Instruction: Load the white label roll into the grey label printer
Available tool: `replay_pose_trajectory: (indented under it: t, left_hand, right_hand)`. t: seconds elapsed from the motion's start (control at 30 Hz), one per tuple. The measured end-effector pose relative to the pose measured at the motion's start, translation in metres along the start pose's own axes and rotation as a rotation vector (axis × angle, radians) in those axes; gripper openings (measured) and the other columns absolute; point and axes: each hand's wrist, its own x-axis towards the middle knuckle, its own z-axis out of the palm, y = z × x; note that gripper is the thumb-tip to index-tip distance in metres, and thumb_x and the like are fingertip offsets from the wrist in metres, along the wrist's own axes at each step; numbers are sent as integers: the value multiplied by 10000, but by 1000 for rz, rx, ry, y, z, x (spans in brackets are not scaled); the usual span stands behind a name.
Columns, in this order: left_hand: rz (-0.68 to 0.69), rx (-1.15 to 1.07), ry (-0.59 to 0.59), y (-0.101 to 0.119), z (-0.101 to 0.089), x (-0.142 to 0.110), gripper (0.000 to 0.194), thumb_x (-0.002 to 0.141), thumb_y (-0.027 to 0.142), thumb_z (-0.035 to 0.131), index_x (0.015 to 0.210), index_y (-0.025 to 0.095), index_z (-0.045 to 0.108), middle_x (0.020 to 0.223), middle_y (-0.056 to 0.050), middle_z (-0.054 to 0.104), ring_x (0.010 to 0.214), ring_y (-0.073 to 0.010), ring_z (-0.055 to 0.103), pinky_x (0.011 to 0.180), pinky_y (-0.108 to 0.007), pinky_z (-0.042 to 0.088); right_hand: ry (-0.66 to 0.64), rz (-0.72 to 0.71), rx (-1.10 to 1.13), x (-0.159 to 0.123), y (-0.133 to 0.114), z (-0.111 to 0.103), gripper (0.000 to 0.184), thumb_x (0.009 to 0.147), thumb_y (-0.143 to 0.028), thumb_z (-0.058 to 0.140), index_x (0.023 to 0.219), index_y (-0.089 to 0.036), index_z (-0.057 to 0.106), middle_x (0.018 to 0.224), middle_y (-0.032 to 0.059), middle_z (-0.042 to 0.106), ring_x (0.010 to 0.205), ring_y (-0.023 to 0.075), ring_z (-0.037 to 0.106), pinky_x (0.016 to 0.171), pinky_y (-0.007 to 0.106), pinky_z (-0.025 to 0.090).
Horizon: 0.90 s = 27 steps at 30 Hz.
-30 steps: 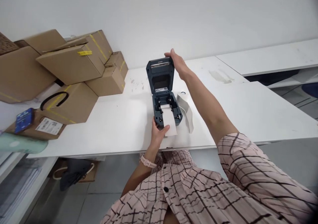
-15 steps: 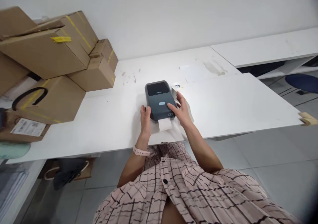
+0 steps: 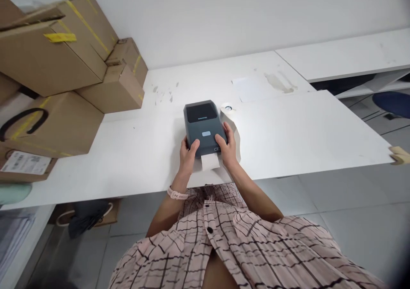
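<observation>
A dark grey-blue label printer is in front of me over the white table, its dark window toward the wall and a pale blue button on top. White label paper sticks out of its near edge. My left hand grips the near left corner, thumb on top and fingers along the side. On the other side my right hand holds the near right corner, its thumb on the top face. The fingertips beneath are hidden. Just beyond the printer's right side lies a small white roll.
Several cardboard boxes are stacked at the table's left end. A white sheet lies toward the back of the white table. At the far right is a dark blue stool seat; a wall stands behind.
Both hands have closed on the printer's near corners, the left thumb now resting on top. My right hand has drawn in against the side. The white roll shows more fully.
</observation>
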Motion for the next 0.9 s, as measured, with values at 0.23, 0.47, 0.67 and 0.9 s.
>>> replay_pose_trajectory:
  t: [0.23, 0.47, 0.67, 0.9]
  left_hand:
    - [-92, 253, 114, -25, -2, -69, 437, 773, 628, 729, 899, 220, 636, 873, -53, 657, 792, -192, 625, 714, -329, 508]
    - [-202, 84, -299, 2, 1, -74, 389, 757, 562, 746, 651, 210, 620, 647, -15, 595, 588, -143, 515, 614, -305, 425]
    - [-229, 95, -241, -9, 2, -73, 424, 689, 592, 778, 619, 219, 589, 623, -9, 609, 584, -147, 530, 621, -304, 433]
    - [6, 127, -38, -7, -14, -67, 517, 913, 660, 525, 640, 226, 596, 624, -2, 537, 585, -145, 474, 602, -300, 406]
  right_hand:
    - [126, -302, -144, 10, -37, -18, 539, 1035, -207, 398, 1534, -410, 377, 1219, 25, 757, 1444, 275, 505, 1144, 588, 449]
    - [54, -465, -273, 12, -42, -23, 677, 1014, -293, 525, 1614, -379, 223, 1126, 23, 795, 1317, 331, 598, 1161, 615, 374]
    - [-2, -438, -383, 13, -67, -17, 494, 1031, -332, 517, 1515, -302, 419, 1043, 68, 782, 1151, 321, 681, 1191, 580, 341]
    - [34, -317, -195, -3, -47, -22, 358, 1030, -391, 521, 1383, -336, 540, 1303, 79, 701, 1308, 308, 610, 1158, 585, 429]
